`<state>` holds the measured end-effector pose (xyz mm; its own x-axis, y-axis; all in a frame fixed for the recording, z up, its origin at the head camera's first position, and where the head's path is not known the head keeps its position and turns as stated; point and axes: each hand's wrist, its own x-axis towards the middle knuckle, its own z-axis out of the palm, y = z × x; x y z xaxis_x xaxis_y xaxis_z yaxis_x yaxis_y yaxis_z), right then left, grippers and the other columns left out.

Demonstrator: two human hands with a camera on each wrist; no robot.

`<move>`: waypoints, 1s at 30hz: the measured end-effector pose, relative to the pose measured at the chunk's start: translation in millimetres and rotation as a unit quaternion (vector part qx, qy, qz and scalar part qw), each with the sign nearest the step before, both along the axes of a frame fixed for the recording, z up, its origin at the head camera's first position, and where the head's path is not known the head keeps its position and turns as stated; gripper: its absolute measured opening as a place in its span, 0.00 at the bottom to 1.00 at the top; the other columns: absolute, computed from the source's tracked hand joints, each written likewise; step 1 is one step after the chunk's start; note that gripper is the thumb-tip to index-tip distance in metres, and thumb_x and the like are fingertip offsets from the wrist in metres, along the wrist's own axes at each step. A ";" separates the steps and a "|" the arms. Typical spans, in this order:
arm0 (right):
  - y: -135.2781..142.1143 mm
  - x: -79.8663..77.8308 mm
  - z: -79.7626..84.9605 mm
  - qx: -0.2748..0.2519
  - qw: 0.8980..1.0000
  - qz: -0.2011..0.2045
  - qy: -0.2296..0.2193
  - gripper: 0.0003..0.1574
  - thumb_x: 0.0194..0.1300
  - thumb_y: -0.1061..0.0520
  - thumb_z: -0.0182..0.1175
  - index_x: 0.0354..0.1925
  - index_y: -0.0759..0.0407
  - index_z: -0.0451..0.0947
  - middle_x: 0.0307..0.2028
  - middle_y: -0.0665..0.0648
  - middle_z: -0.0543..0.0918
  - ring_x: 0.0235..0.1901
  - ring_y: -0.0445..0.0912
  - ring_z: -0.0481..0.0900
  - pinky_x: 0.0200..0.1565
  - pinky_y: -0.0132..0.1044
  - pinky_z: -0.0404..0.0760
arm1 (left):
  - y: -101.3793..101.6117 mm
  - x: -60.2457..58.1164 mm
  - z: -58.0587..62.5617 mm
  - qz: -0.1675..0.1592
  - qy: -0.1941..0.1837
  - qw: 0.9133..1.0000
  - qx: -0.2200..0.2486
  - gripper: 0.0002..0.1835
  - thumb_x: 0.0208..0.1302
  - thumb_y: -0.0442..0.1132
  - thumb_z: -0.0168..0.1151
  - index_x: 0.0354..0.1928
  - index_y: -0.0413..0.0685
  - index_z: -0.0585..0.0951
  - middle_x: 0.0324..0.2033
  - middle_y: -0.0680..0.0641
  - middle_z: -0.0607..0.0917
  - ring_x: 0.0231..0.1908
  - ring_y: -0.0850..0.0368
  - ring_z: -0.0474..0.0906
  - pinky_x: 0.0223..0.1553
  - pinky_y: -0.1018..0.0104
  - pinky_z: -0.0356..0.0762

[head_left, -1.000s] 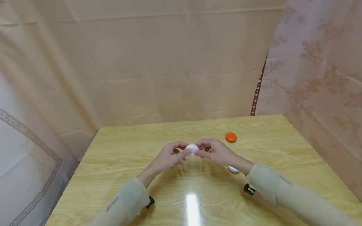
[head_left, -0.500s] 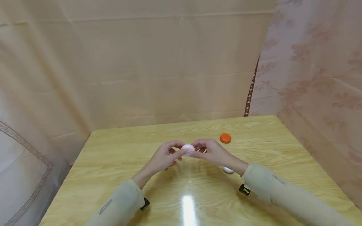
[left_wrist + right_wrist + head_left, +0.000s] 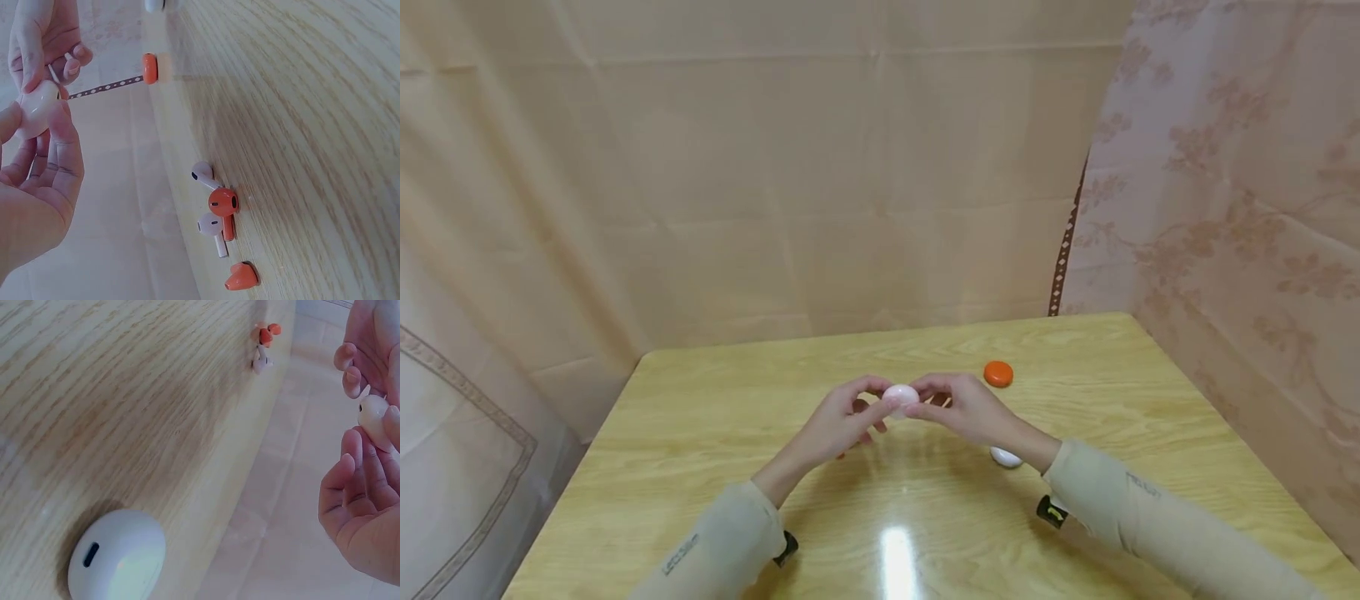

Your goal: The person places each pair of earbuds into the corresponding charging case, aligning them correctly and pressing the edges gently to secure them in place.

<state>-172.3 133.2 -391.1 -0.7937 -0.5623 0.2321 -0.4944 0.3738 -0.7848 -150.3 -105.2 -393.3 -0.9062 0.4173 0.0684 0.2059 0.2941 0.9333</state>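
a pale rounded case (image 3: 901, 393) sits between — left fingers (image 3: 876, 410) curled, pinching its left side; right fingers (image 3: 931, 412) pinching its right.

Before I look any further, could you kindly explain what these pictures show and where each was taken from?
There is no robot here: a person's bare left hand and right hand together hold a rounded, pale pink case above a wooden table. The wide view is taken from the person's head, looking forward and down; the two close views come from the left and right wrists. On the table lie an orange case, a white case, two orange earbuds and two pale earbuds; the earbuds show best in the left wrist view.
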 end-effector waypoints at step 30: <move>1.1 0.5 1.1 -0.029 0.999 0.000 -0.043 0.20 0.67 0.50 0.69 0.53 0.58 0.84 0.40 0.53 0.87 0.30 0.46 0.83 0.28 0.33 0.78 | 1.6 -2.7 2.9 0.018 -0.026 0.999 0.043 0.23 0.75 0.58 0.56 0.54 0.46 0.81 0.44 0.45 0.85 0.38 0.34 0.84 0.37 0.34 0.81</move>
<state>-171.8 134.3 -390.0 -0.8125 -0.5493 0.1951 -0.4233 0.3260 -0.8453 -153.0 -103.5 -390.4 -0.9238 0.3788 0.0559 0.1478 0.2181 0.9647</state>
